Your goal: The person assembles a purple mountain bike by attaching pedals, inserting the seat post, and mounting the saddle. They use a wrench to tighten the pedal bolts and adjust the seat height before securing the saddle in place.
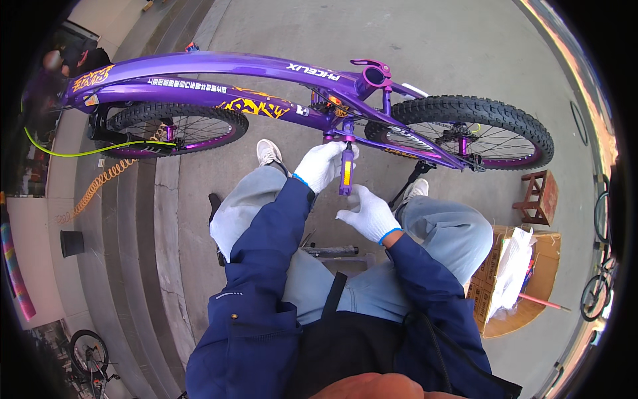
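— Hands, where were they?

— Left hand (323,164), in a white glove, had its fingers closed around the top of the purple pedal (346,171), which hung from the crank of the purple bicycle (266,83). Right hand (367,214) was just below the pedal, fingers half curled, holding nothing that I could see.

— How much free room was around?

— Open concrete floor (432,40) lay beyond the bicycle. Two wheels showed. One cardboard box (531,292) and one small wooden stool (539,197) stood at the right, well apart from the hands.
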Tool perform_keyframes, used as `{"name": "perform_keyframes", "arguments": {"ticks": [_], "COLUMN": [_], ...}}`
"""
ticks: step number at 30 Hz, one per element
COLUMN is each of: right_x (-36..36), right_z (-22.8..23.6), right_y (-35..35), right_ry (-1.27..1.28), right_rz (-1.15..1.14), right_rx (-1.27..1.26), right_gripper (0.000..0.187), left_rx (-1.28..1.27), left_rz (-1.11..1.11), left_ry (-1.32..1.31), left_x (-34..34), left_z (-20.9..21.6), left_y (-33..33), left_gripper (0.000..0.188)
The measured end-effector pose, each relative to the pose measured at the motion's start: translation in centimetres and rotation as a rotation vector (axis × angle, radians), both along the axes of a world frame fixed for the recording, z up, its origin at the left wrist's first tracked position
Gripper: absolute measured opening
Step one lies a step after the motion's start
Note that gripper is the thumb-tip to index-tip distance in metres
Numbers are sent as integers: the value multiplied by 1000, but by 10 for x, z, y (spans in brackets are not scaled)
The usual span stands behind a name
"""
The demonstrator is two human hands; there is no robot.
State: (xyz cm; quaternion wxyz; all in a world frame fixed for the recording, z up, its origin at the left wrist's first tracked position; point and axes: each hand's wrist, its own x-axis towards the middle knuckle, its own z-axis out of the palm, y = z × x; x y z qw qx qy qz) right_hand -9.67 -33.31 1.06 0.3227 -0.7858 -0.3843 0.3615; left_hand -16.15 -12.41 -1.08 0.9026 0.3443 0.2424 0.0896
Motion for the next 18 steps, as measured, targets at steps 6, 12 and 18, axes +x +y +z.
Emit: {"name": "perform_keyframes", "arguments": {"ticks": [6,12,18], "right_x": [26,62,101], "right_z": [-7,39,93], "right_y": [-7,-18,-22], "right_ry": [-324,-361,-418], "right_rz": [169,-120,-303], "right_rx": [-143,108,211], "right_gripper": [59,44,37], "left_rx": [504,656,670], "left_rz": [206,742,1158], "left_ry": [271,-290,129], "left_x": [-33,-153,-305], "left_z": [50,136,62], "left_y": [5,26,12], "left_gripper": [44,48,37]}}
